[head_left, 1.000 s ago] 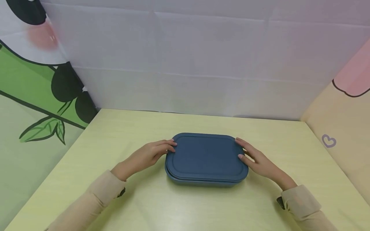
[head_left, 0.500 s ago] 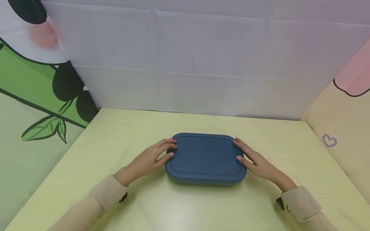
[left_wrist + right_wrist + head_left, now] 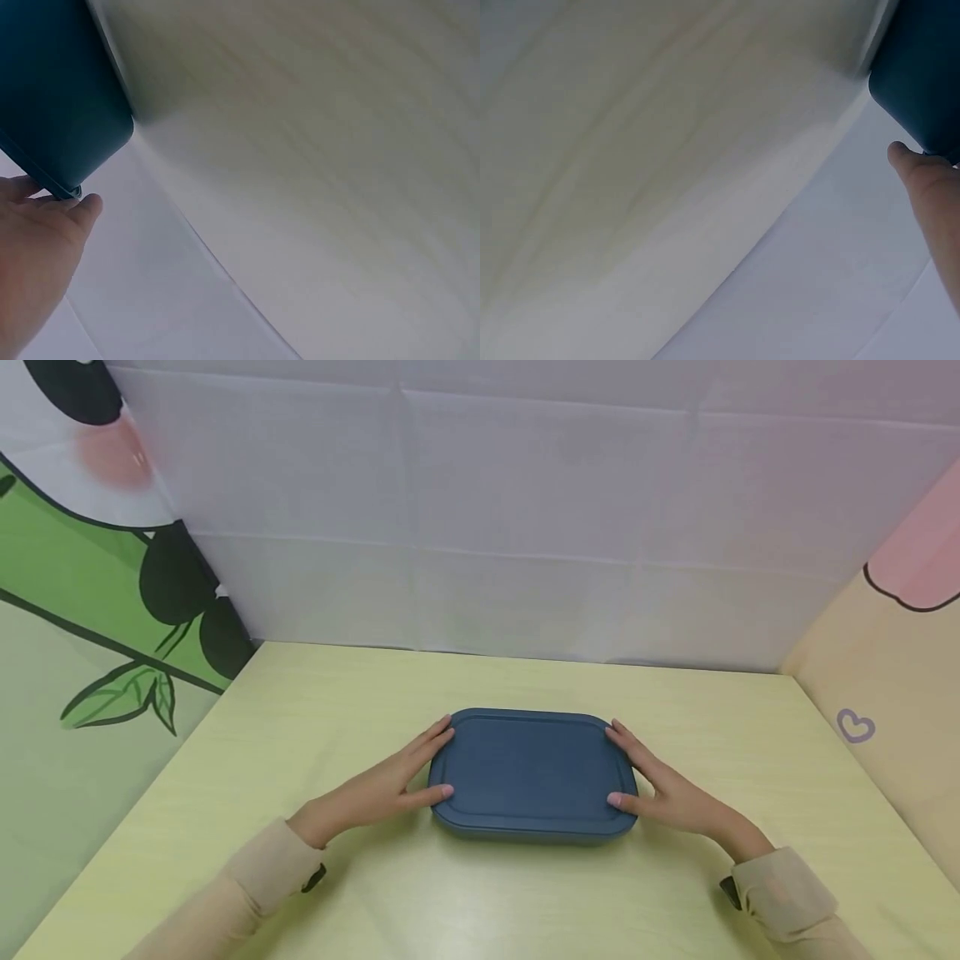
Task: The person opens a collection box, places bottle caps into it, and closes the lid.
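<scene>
A blue rectangular storage box (image 3: 525, 838) with rounded corners stands on the table, its flat blue lid (image 3: 536, 772) lying evenly over the top. My left hand (image 3: 390, 783) rests along the lid's left edge, fingers fairly straight toward the far corner and thumb near the front corner. On the opposite edge, my right hand (image 3: 671, 793) lies the same way, thumb and fingertips on the rim. From the left wrist, the box's dark side (image 3: 60, 90) shows, with the hand (image 3: 37, 255) at its lid edge. The inside of the box is hidden.
The pale yellow table (image 3: 480, 902) ends at a white cloth backdrop (image 3: 525, 527) behind the box. A green patterned panel (image 3: 75, 610) borders the left side, and a cream panel with a heart outline (image 3: 900, 693) borders the right.
The lid, earlier sitting slightly uneven at the front left, now lies level. Both thumbs have slid toward the front corners, and the left fingers have straightened along the edge.
</scene>
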Demonstrator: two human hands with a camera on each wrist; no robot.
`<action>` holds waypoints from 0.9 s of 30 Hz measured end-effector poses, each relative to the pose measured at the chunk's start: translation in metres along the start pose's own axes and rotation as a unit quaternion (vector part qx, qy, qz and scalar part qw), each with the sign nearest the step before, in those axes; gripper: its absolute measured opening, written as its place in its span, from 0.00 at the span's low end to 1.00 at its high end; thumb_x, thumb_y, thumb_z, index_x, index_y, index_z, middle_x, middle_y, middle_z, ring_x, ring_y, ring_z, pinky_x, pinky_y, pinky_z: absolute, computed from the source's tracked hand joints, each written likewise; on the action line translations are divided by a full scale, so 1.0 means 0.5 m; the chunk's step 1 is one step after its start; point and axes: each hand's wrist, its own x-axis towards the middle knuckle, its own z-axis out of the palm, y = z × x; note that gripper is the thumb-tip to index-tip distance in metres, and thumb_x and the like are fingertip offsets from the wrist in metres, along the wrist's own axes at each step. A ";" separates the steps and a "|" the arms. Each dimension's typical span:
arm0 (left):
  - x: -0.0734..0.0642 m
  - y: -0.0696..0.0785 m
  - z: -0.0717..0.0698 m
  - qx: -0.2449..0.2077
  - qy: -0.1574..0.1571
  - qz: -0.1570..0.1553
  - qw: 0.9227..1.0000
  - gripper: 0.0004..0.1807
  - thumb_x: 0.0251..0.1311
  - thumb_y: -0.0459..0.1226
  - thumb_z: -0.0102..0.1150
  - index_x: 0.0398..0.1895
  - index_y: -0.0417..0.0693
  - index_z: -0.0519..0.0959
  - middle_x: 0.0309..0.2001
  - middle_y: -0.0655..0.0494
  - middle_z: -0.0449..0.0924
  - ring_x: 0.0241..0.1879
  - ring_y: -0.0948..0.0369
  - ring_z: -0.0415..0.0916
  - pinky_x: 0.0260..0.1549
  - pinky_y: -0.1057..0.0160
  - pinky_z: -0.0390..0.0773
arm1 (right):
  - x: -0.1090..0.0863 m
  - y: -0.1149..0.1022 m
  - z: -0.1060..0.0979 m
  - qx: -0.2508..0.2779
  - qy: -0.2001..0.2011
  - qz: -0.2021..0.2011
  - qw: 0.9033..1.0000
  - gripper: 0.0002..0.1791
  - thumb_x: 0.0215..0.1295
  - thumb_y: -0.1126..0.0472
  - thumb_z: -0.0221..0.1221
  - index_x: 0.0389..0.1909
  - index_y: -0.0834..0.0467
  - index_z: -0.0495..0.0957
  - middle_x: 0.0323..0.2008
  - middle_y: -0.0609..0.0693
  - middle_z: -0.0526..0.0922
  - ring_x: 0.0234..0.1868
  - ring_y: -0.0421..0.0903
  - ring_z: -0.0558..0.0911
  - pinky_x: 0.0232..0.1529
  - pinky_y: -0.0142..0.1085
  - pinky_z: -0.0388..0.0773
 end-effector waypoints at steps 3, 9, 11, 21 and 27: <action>-0.002 0.003 0.000 -0.011 -0.014 -0.004 1.000 0.48 0.55 0.61 0.49 0.72 0.55 0.40 0.73 0.65 0.28 0.72 0.62 0.34 0.67 0.52 0.53 | -0.001 0.001 0.002 0.011 -0.017 0.001 1.000 0.51 0.57 0.56 0.61 0.72 0.50 0.36 0.72 0.46 0.28 0.72 0.59 0.34 0.69 0.43 0.49; -0.005 0.009 0.002 0.001 -0.029 0.017 0.999 0.54 0.54 0.59 0.53 0.72 0.48 0.33 0.72 0.61 0.21 0.72 0.59 0.30 0.67 0.52 0.51 | -0.003 0.003 0.001 0.051 -0.061 -0.022 0.997 0.62 0.49 0.57 0.67 0.71 0.53 0.28 0.69 0.47 0.17 0.68 0.64 0.25 0.57 0.71 0.44; -0.004 0.010 0.003 0.003 -0.034 0.019 0.999 0.56 0.53 0.59 0.54 0.71 0.47 0.32 0.72 0.62 0.20 0.72 0.59 0.30 0.67 0.53 0.50 | -0.005 0.003 0.001 0.051 -0.069 -0.026 0.996 0.65 0.46 0.56 0.69 0.71 0.54 0.27 0.69 0.48 0.15 0.67 0.65 0.24 0.56 0.71 0.45; 0.010 -0.002 0.002 -0.025 -0.057 0.010 0.998 0.61 0.49 0.59 0.58 0.71 0.49 0.26 0.70 0.63 0.14 0.72 0.56 0.28 0.67 0.50 0.51 | -0.014 -0.010 0.006 -0.003 -0.049 0.016 0.999 0.69 0.42 0.52 0.70 0.70 0.52 0.23 0.69 0.47 0.17 0.70 0.61 0.28 0.62 0.63 0.48; 0.025 -0.014 -0.003 -0.043 -0.063 0.002 0.997 0.60 0.49 0.58 0.60 0.71 0.51 0.27 0.71 0.63 0.15 0.72 0.58 0.26 0.68 0.51 0.49 | -0.016 -0.007 0.010 -0.016 -0.030 0.040 0.999 0.68 0.44 0.49 0.69 0.69 0.45 0.22 0.71 0.43 0.21 0.72 0.54 0.32 0.66 0.24 0.45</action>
